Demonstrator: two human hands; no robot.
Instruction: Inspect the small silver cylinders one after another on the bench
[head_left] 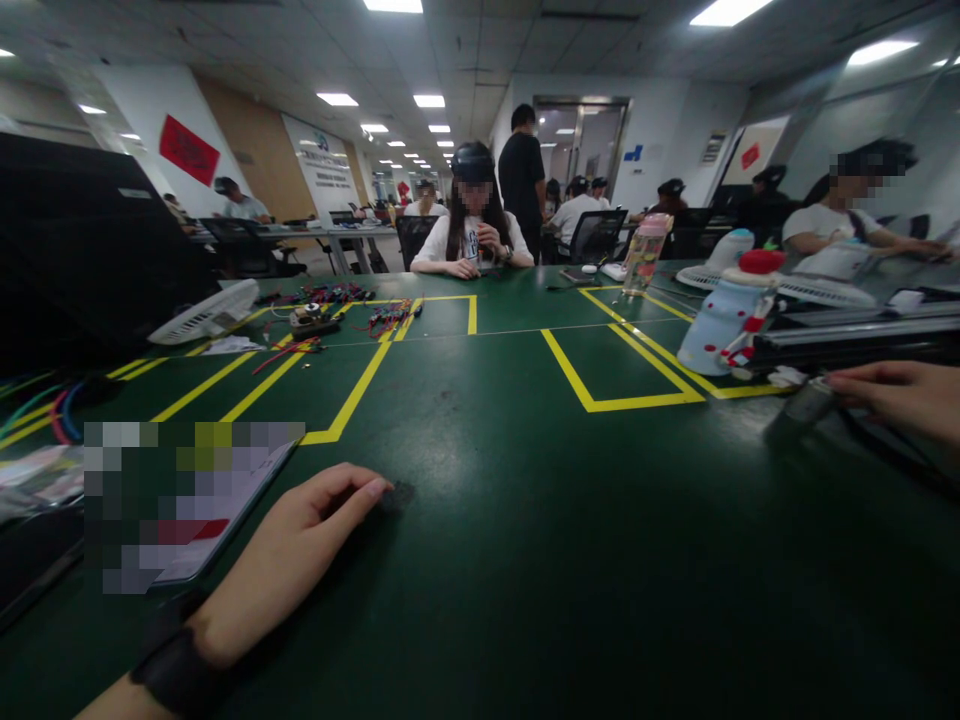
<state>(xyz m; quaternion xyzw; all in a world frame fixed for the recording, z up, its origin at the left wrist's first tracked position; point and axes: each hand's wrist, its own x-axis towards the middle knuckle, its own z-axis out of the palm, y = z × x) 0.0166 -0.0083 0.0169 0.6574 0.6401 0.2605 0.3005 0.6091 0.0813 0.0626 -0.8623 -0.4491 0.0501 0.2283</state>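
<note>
My left hand (319, 515), with a black band on the wrist, rests low over the green table (525, 520). Its thumb and fingers are pinched together at a small dark patch (399, 496); whether that is a thin piece in the fingers or a mark on the table is unclear. At the right edge, my right hand (904, 392) grips the end of a short grey metal cylinder (812, 402), which is tilted just over the tabletop. Left of my left hand lies a tablet-like flat panel (240, 500), partly blurred out.
A light blue bottle with a red cap (720, 315) stands near my right hand, before dark rails (847, 340). Loose wired parts (394, 315) and a white fan (206, 312) lie at the back left. A person (474, 225) sits opposite. Yellow tape marks the table.
</note>
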